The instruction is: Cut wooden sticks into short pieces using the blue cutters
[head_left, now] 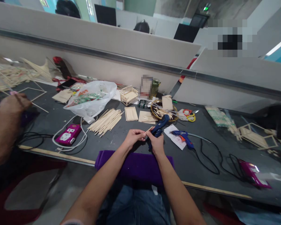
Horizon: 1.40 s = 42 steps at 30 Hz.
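Note:
My left hand (136, 137) is closed, thumb and fingertips pinching a short pale wooden stick (150, 128). My right hand (155, 142) meets it at the fingertips and is wrapped round a dark blue hand tool (161, 123) that looks like a cutter; its jaws are partly hidden. Both hands are above the near edge of the dark table, over a folded purple cloth (135, 165). Beyond my left hand lies a loose pile of wooden sticks (107, 121). To the right of my right hand, a blue glue gun (184, 137) rests on white paper (174, 135).
Behind my hands are a small stick-built panel (131, 114), a miniature wooden bench (128, 94), a basket of stick pieces (154, 117) and scissors (189, 116). Purple power strips (69, 134) with cords flank me. A co-worker's hand (15, 103) works at the left.

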Each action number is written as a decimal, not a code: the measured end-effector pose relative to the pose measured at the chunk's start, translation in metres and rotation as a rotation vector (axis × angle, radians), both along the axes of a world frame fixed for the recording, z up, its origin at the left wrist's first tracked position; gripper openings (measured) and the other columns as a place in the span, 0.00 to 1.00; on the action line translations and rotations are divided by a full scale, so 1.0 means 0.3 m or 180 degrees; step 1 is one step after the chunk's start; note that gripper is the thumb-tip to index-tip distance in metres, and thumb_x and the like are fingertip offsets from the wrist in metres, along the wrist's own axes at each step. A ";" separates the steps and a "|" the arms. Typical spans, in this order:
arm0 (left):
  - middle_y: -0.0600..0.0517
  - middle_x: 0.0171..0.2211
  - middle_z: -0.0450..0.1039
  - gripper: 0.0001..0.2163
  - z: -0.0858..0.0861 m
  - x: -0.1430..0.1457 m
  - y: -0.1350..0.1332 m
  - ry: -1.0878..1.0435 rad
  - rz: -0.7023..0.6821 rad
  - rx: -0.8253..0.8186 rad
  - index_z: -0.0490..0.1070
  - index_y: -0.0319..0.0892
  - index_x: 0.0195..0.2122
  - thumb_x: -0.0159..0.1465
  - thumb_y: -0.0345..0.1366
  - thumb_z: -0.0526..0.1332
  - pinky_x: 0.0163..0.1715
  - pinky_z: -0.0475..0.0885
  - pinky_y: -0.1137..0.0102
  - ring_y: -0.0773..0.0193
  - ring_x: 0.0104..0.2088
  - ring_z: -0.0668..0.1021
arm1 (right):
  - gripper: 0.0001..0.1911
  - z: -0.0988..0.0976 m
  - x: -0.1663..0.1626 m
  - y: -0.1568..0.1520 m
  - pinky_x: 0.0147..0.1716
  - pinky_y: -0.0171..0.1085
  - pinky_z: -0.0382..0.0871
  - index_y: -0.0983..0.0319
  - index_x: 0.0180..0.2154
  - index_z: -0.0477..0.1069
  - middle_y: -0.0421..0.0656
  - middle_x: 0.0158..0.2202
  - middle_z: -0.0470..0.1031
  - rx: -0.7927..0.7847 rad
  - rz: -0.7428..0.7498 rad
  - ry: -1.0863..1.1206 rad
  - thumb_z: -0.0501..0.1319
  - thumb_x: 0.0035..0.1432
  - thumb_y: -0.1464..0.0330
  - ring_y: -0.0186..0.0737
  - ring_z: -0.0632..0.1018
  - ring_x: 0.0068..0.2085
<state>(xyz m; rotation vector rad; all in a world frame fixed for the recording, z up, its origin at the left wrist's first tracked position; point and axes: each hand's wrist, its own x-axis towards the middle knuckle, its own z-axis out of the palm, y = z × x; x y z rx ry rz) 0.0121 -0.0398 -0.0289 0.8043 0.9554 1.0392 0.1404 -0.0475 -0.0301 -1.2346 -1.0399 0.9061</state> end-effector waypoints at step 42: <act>0.53 0.23 0.68 0.07 0.029 -0.061 0.008 0.1397 0.1144 0.1792 0.77 0.40 0.25 0.56 0.36 0.63 0.27 0.64 0.73 0.68 0.26 0.70 | 0.26 0.055 0.033 -0.063 0.47 0.44 0.58 0.66 0.53 0.61 0.53 0.47 0.71 -0.0170 0.0475 -0.3749 0.58 0.50 0.72 0.51 0.69 0.48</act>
